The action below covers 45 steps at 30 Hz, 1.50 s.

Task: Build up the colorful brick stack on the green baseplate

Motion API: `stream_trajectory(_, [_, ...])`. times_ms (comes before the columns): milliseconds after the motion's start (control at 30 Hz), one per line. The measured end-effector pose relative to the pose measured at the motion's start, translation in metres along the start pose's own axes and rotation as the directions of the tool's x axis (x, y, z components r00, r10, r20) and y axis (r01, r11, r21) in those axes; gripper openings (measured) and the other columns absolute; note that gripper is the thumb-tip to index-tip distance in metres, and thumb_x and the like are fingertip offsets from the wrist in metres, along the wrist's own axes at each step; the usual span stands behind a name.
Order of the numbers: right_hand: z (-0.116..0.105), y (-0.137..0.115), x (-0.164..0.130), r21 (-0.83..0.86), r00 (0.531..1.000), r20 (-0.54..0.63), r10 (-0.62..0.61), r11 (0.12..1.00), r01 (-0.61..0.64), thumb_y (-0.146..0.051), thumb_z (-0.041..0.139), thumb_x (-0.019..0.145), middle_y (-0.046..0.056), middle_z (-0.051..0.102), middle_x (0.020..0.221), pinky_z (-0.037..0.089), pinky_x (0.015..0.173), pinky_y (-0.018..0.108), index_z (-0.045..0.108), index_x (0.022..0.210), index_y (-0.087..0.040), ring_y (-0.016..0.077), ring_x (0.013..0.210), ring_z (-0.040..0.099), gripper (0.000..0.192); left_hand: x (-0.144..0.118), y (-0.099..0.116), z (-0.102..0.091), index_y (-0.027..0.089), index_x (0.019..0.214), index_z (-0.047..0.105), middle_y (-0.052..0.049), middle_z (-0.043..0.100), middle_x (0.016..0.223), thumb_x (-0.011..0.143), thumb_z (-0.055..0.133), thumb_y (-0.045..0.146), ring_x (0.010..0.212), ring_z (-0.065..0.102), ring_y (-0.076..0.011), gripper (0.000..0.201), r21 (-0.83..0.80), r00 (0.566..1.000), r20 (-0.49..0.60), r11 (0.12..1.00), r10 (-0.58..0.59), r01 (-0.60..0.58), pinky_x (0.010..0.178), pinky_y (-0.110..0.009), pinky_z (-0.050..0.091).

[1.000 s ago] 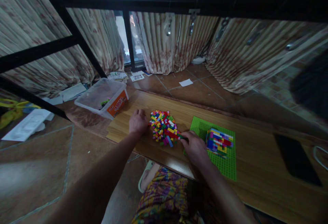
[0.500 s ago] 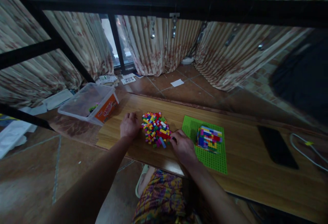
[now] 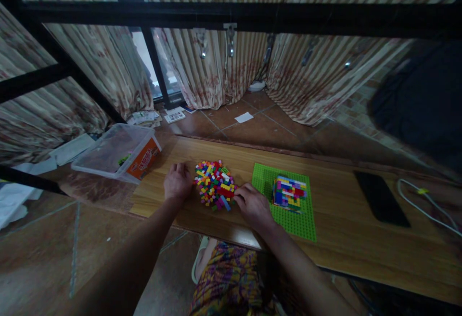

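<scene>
Lap: patterned cloth (image 3: 231, 282) is showing at the bottom edge, below the desk's near rim.
Right arm: it is reaching forward and inward from lower right, forearm bare.
Right hand (image 3: 253, 204): it is resting palm down on the desk, knuckles up, fingers curled together at the right edge of the brick pile; whether they are pinching a brick cannot be told.
Left arm: it is stretching forward from lower left, long and nearly straight.
Left hand (image 3: 177, 184): it is lying palm down with fingers loosely bent and close together, touching the left edge of the pile; nothing is visibly held.
Brick pile (image 3: 214, 188): small multicoloured bricks are lying heaped on the desk between the two hands.
Baseplate (image 3: 299, 219): the green studded plate is lying flat just right of the right hand, carrying a layered brick block (image 3: 289, 193).
Desk (image 3: 346, 243): a low wooden top; a dark phone (image 3: 380, 199) and a white cable (image 3: 426, 207) are lying toward its right end.
Bin (image 3: 117, 152): a clear plastic bin with an orange label is sitting at the desk's far left corner.
Room: a tiled floor (image 3: 274, 130) with scattered papers is running back to striped curtains (image 3: 224, 65); a black metal frame (image 3: 231, 15) is crossing overhead.
</scene>
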State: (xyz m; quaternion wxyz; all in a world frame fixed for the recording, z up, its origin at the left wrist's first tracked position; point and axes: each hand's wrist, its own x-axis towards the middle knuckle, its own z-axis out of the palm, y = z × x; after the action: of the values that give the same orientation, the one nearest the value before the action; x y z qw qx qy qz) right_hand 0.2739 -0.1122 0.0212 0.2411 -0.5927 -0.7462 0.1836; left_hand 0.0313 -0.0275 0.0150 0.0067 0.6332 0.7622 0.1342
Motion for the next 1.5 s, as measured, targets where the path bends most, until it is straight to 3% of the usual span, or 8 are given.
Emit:
stream_trajectory(667, [-0.004, -0.018, -0.007, 0.004, 0.999, -0.049, -0.008, 1.0, 0.008, -0.014, 0.056, 0.089, 0.003, 0.06, 0.092, 0.045, 0.078, 0.027, 0.064, 0.08, -0.021, 0.0172, 0.089, 0.056, 0.014, 0.002, -0.003, -0.002, 0.019, 0.103, 0.06, -0.012, 0.063, 0.104, 0.09, 0.04, 0.025, 0.088, 0.063, -0.0233, 0.025, 0.004, 0.999, -0.028, 1.0, 0.03, -0.03, 0.066, -0.031, 0.043])
stream_trajectory(867, [-0.014, -0.025, -0.02, 0.231, 0.992, -0.119, 0.047, 0.973, -0.018, -0.016, 0.052, 0.091, 0.004, 0.062, 0.089, 0.044, 0.078, 0.028, 0.061, 0.087, -0.019, 0.0174, 0.086, 0.058, 0.01, 0.003, -0.004, -0.002, 0.02, 0.102, 0.061, -0.012, 0.063, 0.103, 0.09, 0.039, 0.026, 0.086, 0.062, -0.0228, 0.025, 0.026, 0.998, -0.04, 0.999, 0.044, -0.043, 0.063, -0.031, 0.042])
stream_trajectory(967, [-0.018, -0.028, -0.03, 0.471, 0.982, -0.083, 0.171, 0.875, -0.113, -0.019, 0.054, 0.089, 0.0, 0.063, 0.078, 0.043, 0.07, 0.026, 0.063, 0.085, -0.02, 0.0143, 0.073, 0.057, 0.01, 0.004, -0.003, -0.002, 0.02, 0.103, 0.062, -0.012, 0.062, 0.105, 0.09, 0.039, 0.026, 0.084, 0.062, -0.0223, 0.027, 0.045, 0.999, -0.027, 0.999, 0.031, -0.03, 0.061, -0.03, 0.041])
stream_trajectory(1100, [-0.013, -0.026, -0.046, 0.758, 0.944, 0.005, 0.331, 0.614, -0.219, -0.021, 0.062, 0.078, -0.001, 0.066, 0.073, 0.043, 0.063, 0.024, 0.067, 0.076, -0.021, 0.0132, 0.069, 0.059, 0.005, 0.004, -0.001, -0.004, 0.02, 0.106, 0.062, -0.011, 0.062, 0.107, 0.09, 0.04, 0.027, 0.084, 0.061, -0.0223, 0.028, 0.053, 1.0, -0.017, 0.999, 0.011, -0.01, 0.061, -0.03, 0.04])
stream_trajectory(1233, [-0.013, -0.016, -0.061, 0.881, 0.898, 0.109, 0.427, 0.376, -0.286, -0.027, 0.072, 0.066, -0.001, 0.067, 0.068, 0.043, 0.059, 0.024, 0.069, 0.072, -0.02, 0.0128, 0.062, 0.059, 0.009, 0.004, 0.0, -0.005, 0.02, 0.105, 0.062, -0.011, 0.063, 0.106, 0.09, 0.041, 0.027, 0.084, 0.061, -0.0223, 0.027, 0.04, 1.0, -0.014, 0.999, -0.001, 0.002, 0.062, -0.031, 0.04])
stream_trajectory(1400, [-0.044, -0.004, -0.071, 0.895, 0.847, 0.214, 0.488, 0.25, -0.37, -0.036, 0.076, 0.066, -0.002, 0.066, 0.062, 0.046, 0.056, 0.024, 0.067, 0.073, -0.02, 0.0124, 0.058, 0.06, 0.019, 0.002, 0.003, -0.007, 0.02, 0.102, 0.063, -0.01, 0.063, 0.106, 0.089, 0.042, 0.026, 0.083, 0.061, -0.0213, 0.025, 0.021, 1.0, -0.023, 1.0, -0.003, 0.004, 0.063, -0.03, 0.04])
stream_trajectory(1500, [-0.064, 0.005, -0.074, 0.915, 0.831, 0.19, 0.522, 0.213, -0.343, -0.042, 0.077, 0.067, 0.0, 0.068, 0.066, 0.049, 0.058, 0.025, 0.066, 0.074, -0.019, 0.0132, 0.061, 0.063, 0.026, 0.001, 0.004, -0.008, 0.02, 0.101, 0.063, -0.01, 0.062, 0.105, 0.089, 0.044, 0.025, 0.082, 0.06, -0.0206, 0.023, 0.008, 1.0, -0.027, 1.0, -0.007, 0.007, 0.064, -0.029, 0.041])
